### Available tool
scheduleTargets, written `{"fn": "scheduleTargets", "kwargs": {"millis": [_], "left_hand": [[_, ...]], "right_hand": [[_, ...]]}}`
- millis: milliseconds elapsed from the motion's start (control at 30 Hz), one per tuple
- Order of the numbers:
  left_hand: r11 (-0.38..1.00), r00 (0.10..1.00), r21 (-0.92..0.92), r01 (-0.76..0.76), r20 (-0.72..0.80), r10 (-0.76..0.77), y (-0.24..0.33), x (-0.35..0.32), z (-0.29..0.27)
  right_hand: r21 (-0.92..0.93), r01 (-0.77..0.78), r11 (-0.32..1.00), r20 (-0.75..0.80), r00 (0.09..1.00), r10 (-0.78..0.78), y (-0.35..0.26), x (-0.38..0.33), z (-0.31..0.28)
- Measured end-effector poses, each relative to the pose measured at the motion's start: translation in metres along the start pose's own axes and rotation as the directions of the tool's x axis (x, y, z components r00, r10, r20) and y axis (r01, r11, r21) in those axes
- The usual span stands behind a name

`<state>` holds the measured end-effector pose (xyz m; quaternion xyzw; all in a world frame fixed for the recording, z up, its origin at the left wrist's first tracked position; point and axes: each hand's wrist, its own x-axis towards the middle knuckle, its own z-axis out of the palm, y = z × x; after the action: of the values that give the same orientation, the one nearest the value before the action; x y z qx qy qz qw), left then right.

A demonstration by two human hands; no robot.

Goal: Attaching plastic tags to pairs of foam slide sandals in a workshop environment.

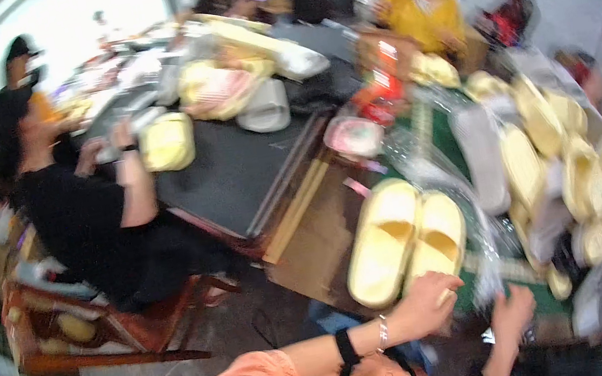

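Your left hand (pixel 425 301) was curled at the heel end of a pair of pale yellow foam slippers (pixel 406 242), its fingers closed over the near edge of the right-hand slipper of the pair, so it was holding that heel rather than lying open; your right hand (pixel 514 311) sat just to the right of it, fingers bunched narrow on the crinkled clear plastic bag (pixel 477 238) that lay beside and partly under the pair, though the blur left it unclear whether it truly pinched the film. The pair lay side by side, toes pointing away from your hands, soles down, on the brown cardboard (pixel 318 241) at the edge of the work table. You could judge these slippers to be light, thick and springy: soft foam that gives under a squeeze and will not break, but a smooth moulded surface that could slide against plastic film. The heel rim or the strap arch over the toe would have been the sure places to take hold. The bag looked thin, slack and slippery, likely to collapse unless held at its mouth. Beyond your right hand, up and to the right, a heap of more yellow slippers (pixel 576 166) lay loose, some in clear wrappers. Farther off beyond your left hand, a person in black (pixel 83 216) sat at a dark table (pixel 233 159)
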<state>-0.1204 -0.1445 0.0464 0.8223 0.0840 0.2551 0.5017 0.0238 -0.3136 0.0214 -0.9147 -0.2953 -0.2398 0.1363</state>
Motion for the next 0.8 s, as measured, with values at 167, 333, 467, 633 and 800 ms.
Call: {"fn": "scheduleTargets", "kwargs": {"millis": [167, 333, 467, 633, 800], "left_hand": [[0.988, 0.95, -0.125, 0.094, 0.308, -0.052, 0.002, -0.001, 0.032], [0.959, 0.9, -0.154, 0.237, 0.406, -0.157, -0.003, -0.007, 0.051], [0.856, 0.816, -0.235, 0.46, 0.492, -0.304, -0.006, -0.002, 0.064], [0.794, 0.785, -0.27, 0.544, 0.5, -0.367, -0.008, 0.008, 0.069], [0.737, 0.738, -0.278, 0.616, 0.531, -0.416, -0.012, 0.011, 0.069]], "right_hand": [[0.363, -0.24, 0.901, 0.219, 0.961, 0.167, -0.006, -0.003, 0.022], [0.411, -0.45, 0.793, 0.253, 0.892, 0.375, 0.003, -0.004, 0.01], [0.37, -0.419, 0.829, 0.213, 0.907, 0.364, 0.006, -0.001, 0.005], [0.432, -0.445, 0.785, 0.263, 0.894, 0.362, 0.015, -0.006, 0.005], [0.44, -0.425, 0.791, 0.227, 0.905, 0.36, 0.017, -0.007, 0.004]]}}
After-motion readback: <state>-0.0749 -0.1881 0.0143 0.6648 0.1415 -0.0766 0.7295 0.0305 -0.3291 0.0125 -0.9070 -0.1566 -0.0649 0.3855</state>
